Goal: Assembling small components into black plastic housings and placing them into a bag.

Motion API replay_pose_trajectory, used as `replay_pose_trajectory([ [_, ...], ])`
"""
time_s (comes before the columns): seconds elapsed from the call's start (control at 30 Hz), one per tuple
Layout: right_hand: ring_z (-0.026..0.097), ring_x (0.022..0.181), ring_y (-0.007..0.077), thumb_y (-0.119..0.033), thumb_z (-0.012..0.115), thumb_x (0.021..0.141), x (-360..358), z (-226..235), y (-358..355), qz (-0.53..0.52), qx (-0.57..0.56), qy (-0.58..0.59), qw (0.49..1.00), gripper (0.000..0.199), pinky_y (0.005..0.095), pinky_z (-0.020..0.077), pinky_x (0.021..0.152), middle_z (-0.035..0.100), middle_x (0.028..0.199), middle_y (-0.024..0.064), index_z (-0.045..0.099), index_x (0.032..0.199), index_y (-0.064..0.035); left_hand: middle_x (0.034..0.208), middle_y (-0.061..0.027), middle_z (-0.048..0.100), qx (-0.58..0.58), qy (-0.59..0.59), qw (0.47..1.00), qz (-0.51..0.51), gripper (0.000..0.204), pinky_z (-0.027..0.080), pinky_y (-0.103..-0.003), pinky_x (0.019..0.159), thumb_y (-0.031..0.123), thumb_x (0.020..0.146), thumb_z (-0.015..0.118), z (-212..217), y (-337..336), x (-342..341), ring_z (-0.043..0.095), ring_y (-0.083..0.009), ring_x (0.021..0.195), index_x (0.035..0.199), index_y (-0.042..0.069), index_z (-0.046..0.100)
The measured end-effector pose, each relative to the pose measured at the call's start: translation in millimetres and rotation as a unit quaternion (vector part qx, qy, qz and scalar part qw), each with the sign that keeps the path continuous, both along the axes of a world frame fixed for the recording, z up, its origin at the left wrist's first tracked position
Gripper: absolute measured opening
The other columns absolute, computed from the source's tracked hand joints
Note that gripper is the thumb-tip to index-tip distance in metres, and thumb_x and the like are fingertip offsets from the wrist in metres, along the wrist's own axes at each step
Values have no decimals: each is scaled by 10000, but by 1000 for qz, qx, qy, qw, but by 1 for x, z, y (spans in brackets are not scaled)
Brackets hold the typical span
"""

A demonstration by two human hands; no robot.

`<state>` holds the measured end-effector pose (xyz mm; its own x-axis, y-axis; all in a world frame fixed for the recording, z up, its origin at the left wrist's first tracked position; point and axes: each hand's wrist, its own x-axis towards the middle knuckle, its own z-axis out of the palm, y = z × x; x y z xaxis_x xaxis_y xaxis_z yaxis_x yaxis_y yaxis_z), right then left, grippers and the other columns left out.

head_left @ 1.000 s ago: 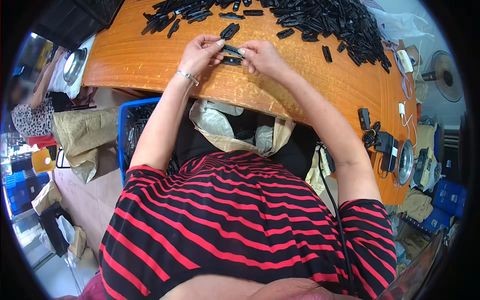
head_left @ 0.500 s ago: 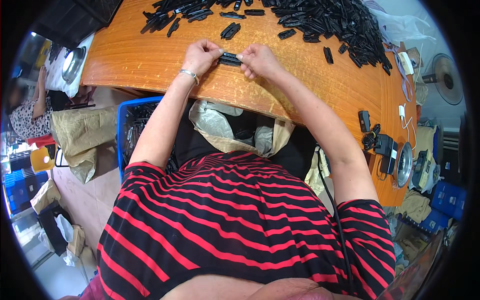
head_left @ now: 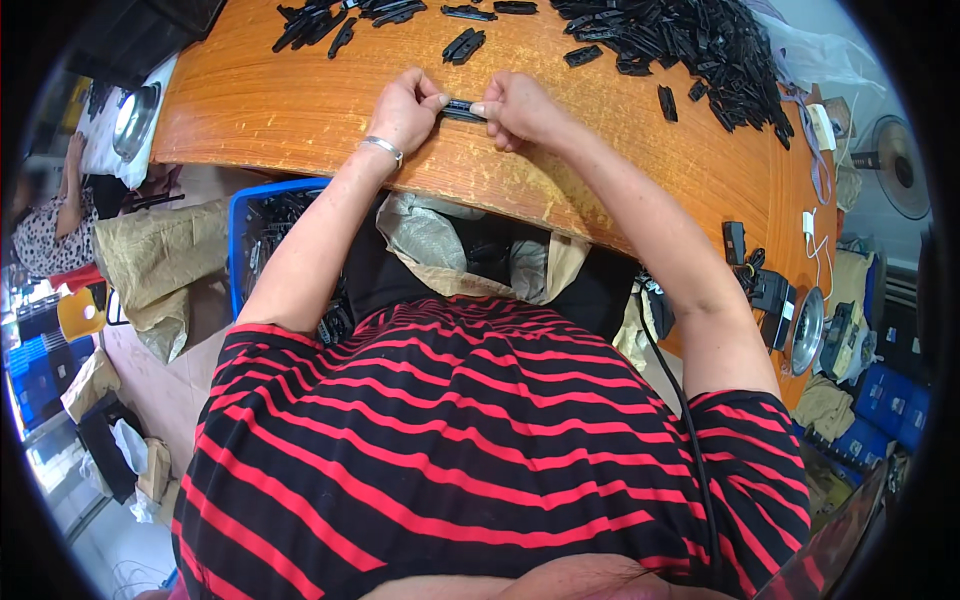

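Between my two hands, just above the worn wooden table (head_left: 330, 130), is a narrow black plastic part (head_left: 460, 110). My left hand (head_left: 407, 108), with a silver bracelet at the wrist, pinches its left end between thumb and fingers. At the right end, the thumb and curled fingers of my right hand (head_left: 517, 110) grip the same part. Its finer shape is too small to make out. A pair of similar black parts (head_left: 463, 46) lies on the table just beyond my hands.
A large heap of black plastic parts (head_left: 680, 50) covers the far right, with a smaller group (head_left: 310, 25) at the far left. Below the table edge stand a blue crate (head_left: 238, 245) and an open sack (head_left: 430, 240) by my lap. Adapters (head_left: 772, 300) lie right.
The view has shifted slightly, moving the table's things a little up in the picture. My right hand's fingers have curled in more; both hands still hold the black part.
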<state>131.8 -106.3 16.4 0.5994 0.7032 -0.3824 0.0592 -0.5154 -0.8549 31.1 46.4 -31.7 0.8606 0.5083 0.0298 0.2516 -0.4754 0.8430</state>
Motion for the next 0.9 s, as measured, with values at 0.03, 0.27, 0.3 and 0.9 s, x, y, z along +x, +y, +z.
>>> replay_pose_trajectory([
  [0.03, 526, 418, 124, -119, 626, 893, 2, -1, -2, 4, -11, 9, 1000, 179, 262, 416, 351, 569, 577, 68, 498, 828, -11, 650, -13, 558, -1, -1, 1000, -1, 185, 447, -253, 508, 121, 848, 682, 3, -2, 2, 508, -93, 548, 792, 35, 529],
  [0.27, 543, 450, 110, -124, 610, 899, -2, -1, -9, 1, 30, 70, 997, 165, 253, 423, 382, 584, 604, 60, 501, 924, -3, 671, -3, 549, 25, -33, 999, -19, 172, 433, -275, 560, 114, 825, 695, 2, -3, -2, 474, -95, 607, 795, 35, 545],
  [0.3, 543, 455, 112, -101, 594, 902, -7, -8, -14, -32, 69, 124, 989, 127, 248, 419, 387, 584, 600, 58, 518, 933, -5, 685, 2, 555, 16, -24, 999, -37, 159, 426, -258, 540, 111, 830, 692, -2, -1, -4, 474, -82, 601, 808, 36, 554],
  [0.9, 615, 753, 337, -167, 606, 839, -69, -17, -64, 198, 131, -336, 912, 124, 414, 494, 655, 617, 780, 142, 591, 867, -47, 1116, -134, 584, 264, -96, 960, 10, 332, 473, -382, 855, 67, 802, 636, 22, 33, 75, 580, -324, 999, 1132, 84, 608],
])
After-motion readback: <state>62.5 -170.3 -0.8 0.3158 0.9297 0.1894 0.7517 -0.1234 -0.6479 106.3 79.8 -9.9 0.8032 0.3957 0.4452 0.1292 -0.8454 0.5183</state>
